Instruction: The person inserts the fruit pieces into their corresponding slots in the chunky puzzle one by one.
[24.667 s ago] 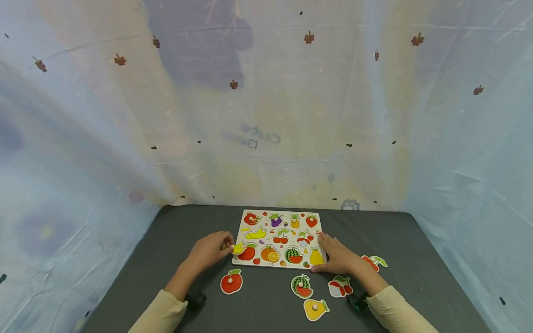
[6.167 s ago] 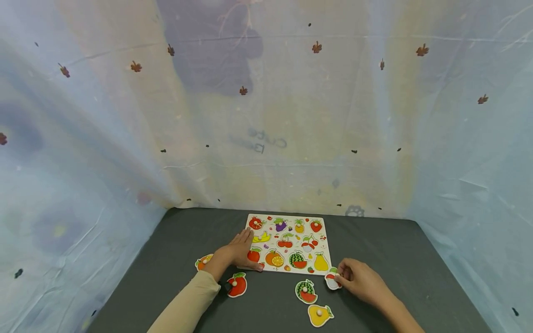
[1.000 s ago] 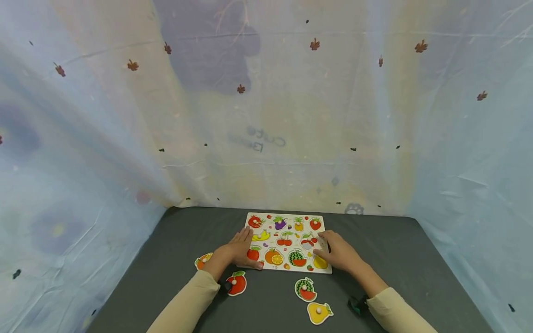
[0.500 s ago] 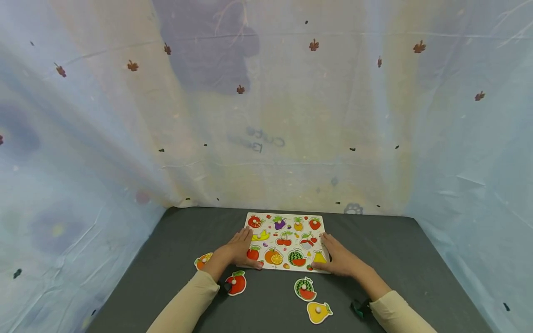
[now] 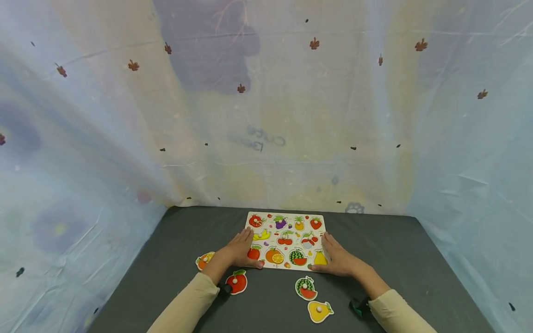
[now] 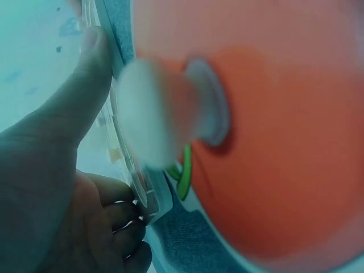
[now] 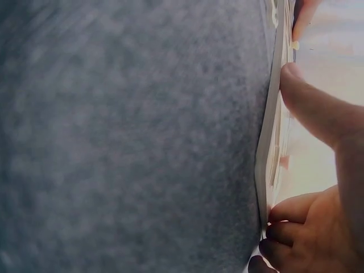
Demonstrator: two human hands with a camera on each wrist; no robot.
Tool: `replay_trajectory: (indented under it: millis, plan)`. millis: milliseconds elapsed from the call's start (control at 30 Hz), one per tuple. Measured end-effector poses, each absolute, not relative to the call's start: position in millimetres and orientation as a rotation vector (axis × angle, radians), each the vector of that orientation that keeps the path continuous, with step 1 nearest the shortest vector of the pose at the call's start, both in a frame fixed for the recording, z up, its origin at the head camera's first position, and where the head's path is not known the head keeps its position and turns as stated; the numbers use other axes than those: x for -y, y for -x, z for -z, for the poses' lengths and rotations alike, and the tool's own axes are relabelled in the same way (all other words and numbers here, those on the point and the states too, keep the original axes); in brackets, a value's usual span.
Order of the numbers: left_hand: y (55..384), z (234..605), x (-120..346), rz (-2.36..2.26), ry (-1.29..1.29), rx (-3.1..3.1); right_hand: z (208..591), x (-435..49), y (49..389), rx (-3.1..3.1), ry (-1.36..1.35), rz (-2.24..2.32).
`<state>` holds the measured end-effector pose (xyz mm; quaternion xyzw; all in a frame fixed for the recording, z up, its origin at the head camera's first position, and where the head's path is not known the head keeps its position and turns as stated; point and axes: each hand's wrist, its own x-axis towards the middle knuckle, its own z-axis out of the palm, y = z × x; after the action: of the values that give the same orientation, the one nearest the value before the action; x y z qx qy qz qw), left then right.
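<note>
A white fruit puzzle board (image 5: pixel 291 266) lies on the dark table. My left hand (image 5: pixel 239 249) rests along its left side, thumb at the front edge. My right hand (image 5: pixel 339 256) lies along its right side, thumb at the near right corner and partly over the board's pear. In the right wrist view, the right hand's thumb (image 7: pixel 310 102) and fingers touch the board's edge (image 7: pixel 263 170). Close to the left wrist lies an apple piece (image 5: pixel 237 283), whose knob (image 6: pixel 145 114) looms blurred in the left wrist view. Neither hand holds a loose piece.
In front of the board lie a watermelon piece (image 5: pixel 306 289) and a pear piece (image 5: pixel 319 312). An orange piece (image 5: pixel 204 260) sits left of my left forearm, which partly covers it. A patterned curtain (image 5: pixel 266 115) hangs behind the table.
Over the last second my right hand has shifted from above the board's right part down to its right edge. Several seconds earlier it held a cherry piece beside the board. My left hand stays put.
</note>
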<state>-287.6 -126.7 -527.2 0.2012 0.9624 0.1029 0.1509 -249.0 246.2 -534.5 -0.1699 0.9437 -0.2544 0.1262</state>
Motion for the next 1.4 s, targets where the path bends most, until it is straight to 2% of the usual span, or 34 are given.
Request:
replay_trajectory:
  millis: [633, 967, 1400]
  plan:
    - [293.4, 534.3, 152.3, -0.372, -0.778, -2.766, 533.1, -243.1, 248.8, -2.760, 0.475, 0.734]
    - [265.7, 517.2, 167.8, -0.453, -0.687, -2.847, 533.3, -244.3, 247.4, -2.769, 0.482, 0.746]
    - [241.1, 512.9, 183.3, -0.465, -0.800, -2.833, 535.7, -244.7, 249.3, -2.785, 0.472, 0.708]
